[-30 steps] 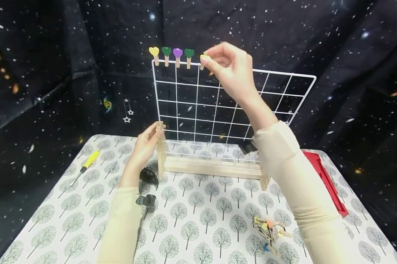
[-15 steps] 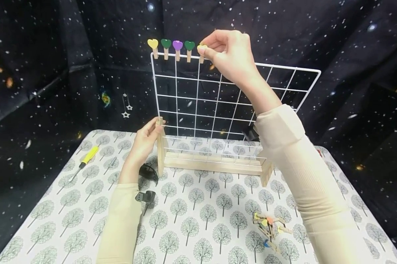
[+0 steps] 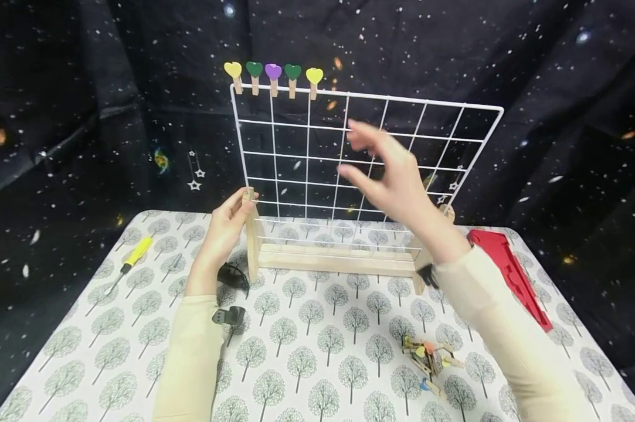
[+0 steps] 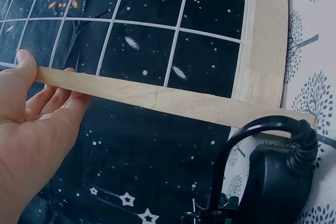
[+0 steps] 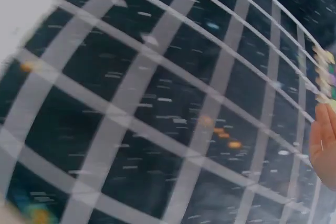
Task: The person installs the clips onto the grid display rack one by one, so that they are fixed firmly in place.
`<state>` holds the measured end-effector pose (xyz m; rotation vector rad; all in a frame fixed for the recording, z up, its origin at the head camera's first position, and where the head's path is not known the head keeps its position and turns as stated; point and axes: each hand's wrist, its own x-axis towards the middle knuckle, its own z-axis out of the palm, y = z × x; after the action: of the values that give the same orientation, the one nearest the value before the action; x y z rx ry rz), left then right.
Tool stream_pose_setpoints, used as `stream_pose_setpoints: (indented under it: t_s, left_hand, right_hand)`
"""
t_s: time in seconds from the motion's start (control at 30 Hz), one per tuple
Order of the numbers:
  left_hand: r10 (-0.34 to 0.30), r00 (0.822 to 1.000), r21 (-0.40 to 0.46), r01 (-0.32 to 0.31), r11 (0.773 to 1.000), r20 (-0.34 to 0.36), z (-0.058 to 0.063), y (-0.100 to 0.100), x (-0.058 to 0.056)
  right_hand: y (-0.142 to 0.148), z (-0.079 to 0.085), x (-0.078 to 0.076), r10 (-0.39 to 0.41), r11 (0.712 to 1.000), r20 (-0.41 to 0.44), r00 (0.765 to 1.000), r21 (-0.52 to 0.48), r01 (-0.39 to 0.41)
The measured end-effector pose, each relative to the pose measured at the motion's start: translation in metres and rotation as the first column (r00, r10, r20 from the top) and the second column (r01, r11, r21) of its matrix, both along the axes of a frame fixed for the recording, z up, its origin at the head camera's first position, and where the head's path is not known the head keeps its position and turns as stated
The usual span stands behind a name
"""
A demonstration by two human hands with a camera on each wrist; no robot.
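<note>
A dark backdrop [image 3: 85,88] printed with stars and galaxies hangs behind a tabletop [image 3: 285,375], which is covered in a white tree-print cloth. A white wire grid [image 3: 340,160] stands upright there, its lower part between the posts of a pale wooden stand [image 3: 338,264]. Near the tabletop's far right corner lies a long, flat red piece [image 3: 507,275].

The person, in cream sleeves, has the right hand [image 3: 396,176] raised in front of the grid, a little blurred; its grip is spread, thumb and fingers well apart. The left hand [image 3: 224,228] has its grip pinching the top of the stand's left post, thumb on one side, fingertips on the other.

A yellow-handled screwdriver [image 3: 138,252] lies at the far left. A black corded object [image 4: 278,182] sits just beside the left post's foot. Near the right forearm, a small jumbled pile of heart clips [image 3: 428,357] lies on the cloth. Smallest, five heart-topped clothespins [image 3: 273,71] line the grid's top bar at its left end: yellow, green, purple, green, yellow.
</note>
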<state>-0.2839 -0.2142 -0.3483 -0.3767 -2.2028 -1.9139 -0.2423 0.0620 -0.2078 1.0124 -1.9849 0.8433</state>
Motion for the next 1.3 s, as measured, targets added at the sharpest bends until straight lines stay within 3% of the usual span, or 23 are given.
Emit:
stream_pose_setpoints:
  t_s: [0.13, 0.3, 0.43, 0.53, 0.7, 0.8, 0.93, 1.0, 1.1, 1.3]
  left_hand:
    - [0.014, 1.0, 0.005, -0.014, 1.0, -0.008, -0.002, -0.006, -0.004]
    - [0.02, 1.0, -0.004, -0.02, 1.0, -0.005, -0.004, -0.009, -0.009]
    - [0.023, 1.0, -0.011, -0.023, 1.0, 0.003, -0.004, -0.008, -0.009]
    - [0.017, 1.0, -0.012, -0.017, 1.0, 0.002, -0.004, -0.007, -0.01]
    - [0.012, 1.0, 0.002, -0.012, 1.0, -0.008, -0.005, -0.006, -0.009]
    - [0.01, 1.0, 0.006, -0.01, 1.0, -0.005, -0.006, -0.006, -0.009]
    - [0.012, 1.0, 0.001, -0.012, 1.0, 0.0, -0.008, -0.005, -0.009]
    - [0.013, 1.0, 0.0, -0.013, 1.0, 0.003, -0.008, -0.005, -0.009]
    - [0.017, 1.0, 0.001, -0.018, 1.0, 0.01, -0.008, -0.004, -0.008]
    - [0.01, 0.999, 0.001, -0.01, 1.0, 0.036, 0.0, 0.001, 0.001]
  right_hand:
    - [0.031, -0.06, 0.003, -0.006, 0.997, 0.168, 0.986, 0.077, -0.007]
    - [0.071, -0.131, 0.021, -0.07, 0.972, 0.403, 0.912, 0.235, -0.029]
    - [0.096, -0.169, 0.047, -0.098, 0.933, 0.484, 0.87, 0.348, -0.088]
    - [0.112, -0.188, 0.064, -0.098, 0.903, 0.501, 0.86, 0.408, -0.135]
    - [0.134, -0.21, 0.078, -0.095, 0.856, 0.498, 0.862, 0.483, -0.185]
    - [0.142, -0.217, 0.083, -0.106, 0.832, 0.456, 0.883, 0.527, -0.173]
    - [0.145, -0.222, 0.092, -0.148, 0.813, 0.357, 0.922, 0.575, -0.092]
    - [0.143, -0.223, 0.095, -0.186, 0.813, 0.324, 0.928, 0.581, -0.04]
    - [0.138, -0.224, 0.098, -0.271, 0.81, 0.322, 0.907, 0.586, 0.034]
    - [0.132, -0.227, 0.099, -0.444, 0.796, 0.412, 0.796, 0.588, 0.14]
